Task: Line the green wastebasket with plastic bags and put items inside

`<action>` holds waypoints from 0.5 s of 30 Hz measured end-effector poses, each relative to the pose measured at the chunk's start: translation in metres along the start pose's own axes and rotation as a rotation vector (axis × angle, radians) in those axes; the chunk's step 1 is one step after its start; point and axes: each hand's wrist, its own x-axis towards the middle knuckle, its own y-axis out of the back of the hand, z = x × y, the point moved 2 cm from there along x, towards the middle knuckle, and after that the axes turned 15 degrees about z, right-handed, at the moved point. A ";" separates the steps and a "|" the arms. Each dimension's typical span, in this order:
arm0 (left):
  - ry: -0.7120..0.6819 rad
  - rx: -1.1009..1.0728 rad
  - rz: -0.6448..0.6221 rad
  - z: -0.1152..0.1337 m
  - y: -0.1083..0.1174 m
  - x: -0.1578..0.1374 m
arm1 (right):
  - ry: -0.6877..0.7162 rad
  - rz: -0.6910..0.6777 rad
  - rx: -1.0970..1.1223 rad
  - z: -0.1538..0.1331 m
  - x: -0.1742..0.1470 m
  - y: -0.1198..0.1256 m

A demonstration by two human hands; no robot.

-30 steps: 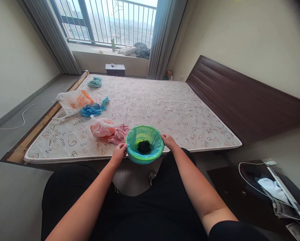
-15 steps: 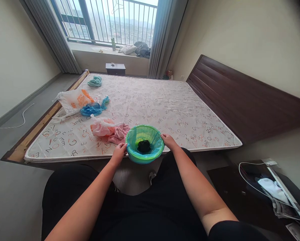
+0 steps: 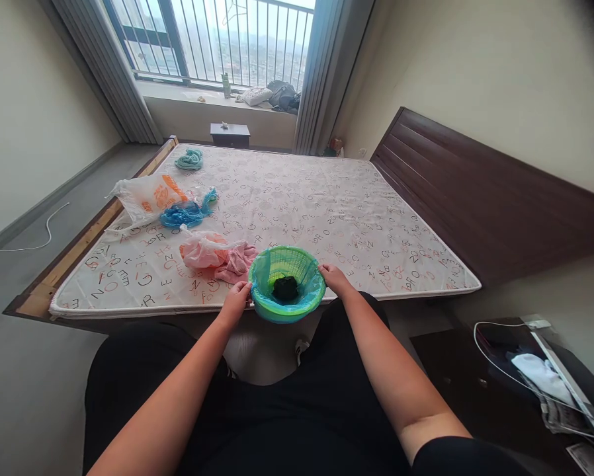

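Observation:
Between my hands is a green plastic basket [image 3: 304, 262], lined with a thin blue-green plastic bag [image 3: 262, 287]. A dark crumpled bundle [image 3: 285, 288] lies at its bottom; I cannot make out what it is. My left hand [image 3: 236, 299] is closed on the left rim and the bag's edge. On the opposite side, my right hand [image 3: 333, 277] pinches the rim. Just behind my left hand, a pink cloth [image 3: 236, 262] and a pinkish plastic bag [image 3: 204, 250] lie on the mattress [image 3: 297, 192].
Farther left on the mattress are a blue plastic bag [image 3: 185, 215], a white bag with orange print [image 3: 151, 195] and a coiled teal cloth [image 3: 188, 159]. A dark headboard [image 3: 475, 172] stands right. At lower right, a dark bedside cabinet [image 3: 450, 370] holds a white cloth [image 3: 540, 373] and cables.
The view has shifted very slightly. Both hands keep their hold on the basket rim, and nothing else has visibly moved.

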 end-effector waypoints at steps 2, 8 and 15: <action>-0.002 -0.002 0.001 0.000 0.000 0.000 | 0.002 -0.006 0.007 0.002 0.001 -0.001; -0.021 -0.053 -0.003 -0.002 0.006 0.001 | 0.026 -0.002 -0.010 0.007 0.005 -0.004; -0.054 -0.124 -0.021 -0.003 0.007 0.004 | 0.099 0.001 -0.030 0.003 0.009 -0.006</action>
